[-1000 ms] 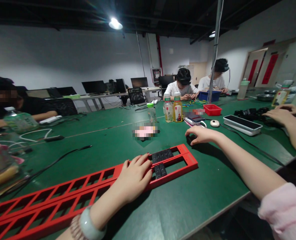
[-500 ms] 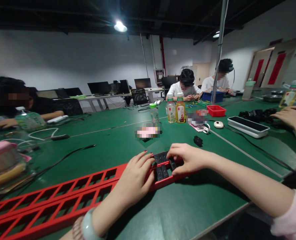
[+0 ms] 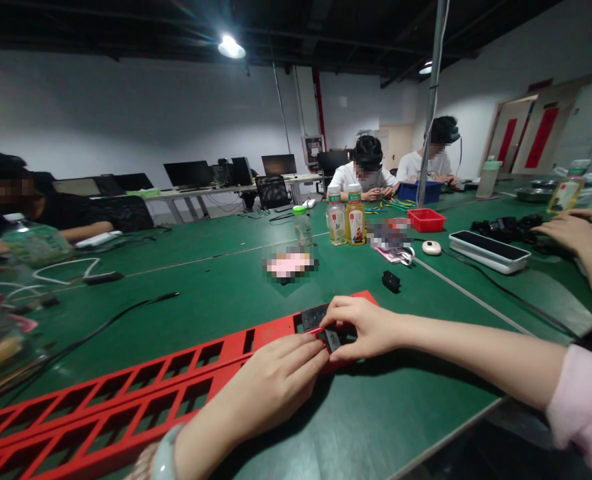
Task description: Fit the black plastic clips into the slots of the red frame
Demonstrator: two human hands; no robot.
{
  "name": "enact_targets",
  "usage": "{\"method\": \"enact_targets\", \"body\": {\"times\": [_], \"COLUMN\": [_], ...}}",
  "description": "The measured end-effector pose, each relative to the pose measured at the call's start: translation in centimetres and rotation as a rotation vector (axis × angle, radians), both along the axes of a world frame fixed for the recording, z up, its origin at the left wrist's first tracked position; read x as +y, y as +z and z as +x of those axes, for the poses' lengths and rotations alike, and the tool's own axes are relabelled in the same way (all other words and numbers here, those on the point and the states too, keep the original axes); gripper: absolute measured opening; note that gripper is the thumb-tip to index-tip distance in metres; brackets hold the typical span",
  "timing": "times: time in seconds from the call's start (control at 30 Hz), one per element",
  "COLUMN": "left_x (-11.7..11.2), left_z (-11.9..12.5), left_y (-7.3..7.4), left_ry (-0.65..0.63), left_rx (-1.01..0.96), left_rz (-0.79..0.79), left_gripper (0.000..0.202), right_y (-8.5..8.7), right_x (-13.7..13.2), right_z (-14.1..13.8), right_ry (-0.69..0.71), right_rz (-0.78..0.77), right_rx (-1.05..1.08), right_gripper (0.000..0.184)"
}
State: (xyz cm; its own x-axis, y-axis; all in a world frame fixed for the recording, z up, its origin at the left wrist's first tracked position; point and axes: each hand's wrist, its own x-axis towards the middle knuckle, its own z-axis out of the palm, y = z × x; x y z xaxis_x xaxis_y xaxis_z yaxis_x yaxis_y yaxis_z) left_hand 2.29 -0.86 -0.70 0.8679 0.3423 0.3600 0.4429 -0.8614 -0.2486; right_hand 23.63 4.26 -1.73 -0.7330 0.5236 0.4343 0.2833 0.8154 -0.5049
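A long red slotted frame (image 3: pixel 196 357) with two rows of openings lies across the table towards me. Black rectangular blocks (image 3: pixel 312 317) fill some of its slots near the right end. My right hand (image 3: pixel 369 328) pinches a small black block (image 3: pixel 333 339) between thumb and fingers at the front row. Laid over that same row is my left hand (image 3: pixel 281 373), its fingers stretched out with the tips beside the pinched block. The left fingers hide the neighbouring slots, and any blocks there are covered. Behind the right hand, a loose black part (image 3: pixel 391 281) sits on the table.
Beyond the frame stand two drink bottles (image 3: pixel 346 217), a green-capped jar (image 3: pixel 303 227) and a red bin (image 3: pixel 427 220). A white-edged device (image 3: pixel 489 252) and a black cable lie to the right. A co-worker's hands (image 3: pixel 573 237) are at the right edge; other people sit around the table.
My left hand has slid right, and its fingers now cover the front-row blocks that showed before. The right hand still pinches a block, now tilted lower over the slots. The view has shifted slightly.
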Motion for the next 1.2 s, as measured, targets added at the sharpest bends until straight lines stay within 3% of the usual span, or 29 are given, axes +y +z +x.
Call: {"method": "enact_targets", "body": {"times": [0.17,0.43,0.9,1.2], "left_x": [-0.3,-1.0,-1.6,-1.6], "left_z": [0.3,0.7,1.1,1.0], "left_y": [-0.1,-0.9,-1.9,-1.5], "left_ry": [-0.005,-0.027,0.054,0.116], "left_rx": [-0.03,0.025,0.093,0.083], "left_rz": [0.034,0.265,0.282,0.245], "left_gripper": [0.023,0.024,0.027,0.027], "right_y": [-0.9,-1.2,-0.7,-1.1], "right_x": [0.8,0.3,-0.5,-0.5], "right_z": [-0.3,-0.1,0.2,0.4], "right_ry": [0.054,0.0,0.009,0.004], "right_rz": [0.043,0.048,0.09,0.13], "right_rx": [-0.011,0.023,0.004,-0.019], "right_gripper": [0.048,0.052,0.04,0.04]}}
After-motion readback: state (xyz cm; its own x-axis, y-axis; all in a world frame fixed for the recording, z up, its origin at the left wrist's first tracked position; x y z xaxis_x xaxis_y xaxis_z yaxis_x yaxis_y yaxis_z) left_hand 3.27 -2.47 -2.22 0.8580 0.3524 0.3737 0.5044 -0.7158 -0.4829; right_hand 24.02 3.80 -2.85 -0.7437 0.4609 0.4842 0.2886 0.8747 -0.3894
